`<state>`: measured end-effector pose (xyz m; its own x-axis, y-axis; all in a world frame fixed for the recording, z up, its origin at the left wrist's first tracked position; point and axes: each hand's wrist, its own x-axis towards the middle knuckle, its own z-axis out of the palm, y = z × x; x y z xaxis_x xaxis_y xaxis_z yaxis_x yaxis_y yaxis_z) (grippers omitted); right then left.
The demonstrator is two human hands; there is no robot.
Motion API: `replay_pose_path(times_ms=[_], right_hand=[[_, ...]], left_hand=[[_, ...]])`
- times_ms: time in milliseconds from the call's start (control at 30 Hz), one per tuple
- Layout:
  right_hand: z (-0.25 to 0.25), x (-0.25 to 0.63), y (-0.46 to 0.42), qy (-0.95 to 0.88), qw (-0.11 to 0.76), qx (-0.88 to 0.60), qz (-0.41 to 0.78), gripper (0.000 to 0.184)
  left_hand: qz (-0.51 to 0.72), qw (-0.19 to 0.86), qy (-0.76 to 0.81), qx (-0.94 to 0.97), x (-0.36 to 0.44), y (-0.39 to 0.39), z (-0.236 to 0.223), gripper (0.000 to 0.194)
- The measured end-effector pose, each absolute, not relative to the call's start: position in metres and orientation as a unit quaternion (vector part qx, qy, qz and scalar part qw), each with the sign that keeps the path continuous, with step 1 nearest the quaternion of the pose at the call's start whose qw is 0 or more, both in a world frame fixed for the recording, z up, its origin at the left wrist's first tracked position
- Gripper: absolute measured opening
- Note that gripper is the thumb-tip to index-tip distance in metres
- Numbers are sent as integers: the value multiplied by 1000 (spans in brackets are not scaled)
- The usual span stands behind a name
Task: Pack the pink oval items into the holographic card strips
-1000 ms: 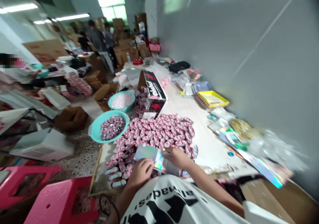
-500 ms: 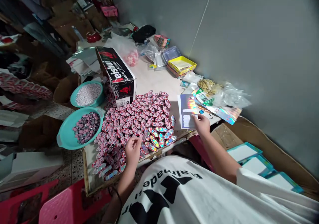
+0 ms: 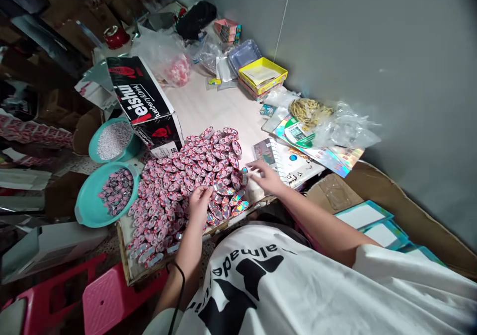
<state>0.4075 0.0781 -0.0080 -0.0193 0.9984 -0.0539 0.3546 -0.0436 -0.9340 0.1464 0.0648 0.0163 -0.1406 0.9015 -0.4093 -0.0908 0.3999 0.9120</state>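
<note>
A wide heap of pink oval pieces (image 3: 186,176) covers the board in front of me, with several shiny rainbow ones along its near edge. My left hand (image 3: 198,202) rests on the heap's near side. Its fingers are bent down and pressed together on the pieces, and what they pinch is hidden. My right hand (image 3: 265,177) reaches left with its fingers stretched out, the tips touching pieces at the heap's right edge. A small holographic card (image 3: 265,151) lies just beyond that hand on a stack of printed sheets (image 3: 298,163).
A black and red carton (image 3: 143,101) stands behind the heap. Two teal bowls sit left, one with white beads (image 3: 112,141), one with oval pieces (image 3: 100,196). A yellow tray (image 3: 263,74) and plastic bags (image 3: 335,126) line the wall. Pink stools (image 3: 108,300) stand lower left.
My head tipped down from the room to the table. My right hand carried the holographic card to the right, let it go, and came back to the heap. My left hand stayed on the heap.
</note>
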Motion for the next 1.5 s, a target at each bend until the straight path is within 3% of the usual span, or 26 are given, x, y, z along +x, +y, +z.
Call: replay_pose_path(times_ms=[67, 167, 300, 467, 867, 1000, 1500], right_hand=[[-3, 377, 79, -536, 366, -459, 606, 46], [-7, 341, 76, -445, 382, -394, 707, 42], [-20, 319, 72, -418, 421, -460, 661, 32], [-29, 315, 74, -504, 384, -548, 546, 16], [-31, 300, 102, -604, 170, -686, 369, 19], [-30, 297, 107, -631, 104, -700, 319, 16], [-27, 294, 116, -675, 45, -677, 289, 14]], left_hand=[[425, 575, 607, 345, 150, 66, 19, 43], [403, 568, 614, 370, 149, 65, 19, 42], [377, 550, 650, 365, 140, 65, 11, 46], [332, 541, 680, 366, 135, 73, -5, 45], [226, 305, 694, 612, 126, 115, -44, 21], [195, 291, 669, 656, 124, 114, -49, 19], [130, 249, 655, 701, 129, 109, -50, 14]])
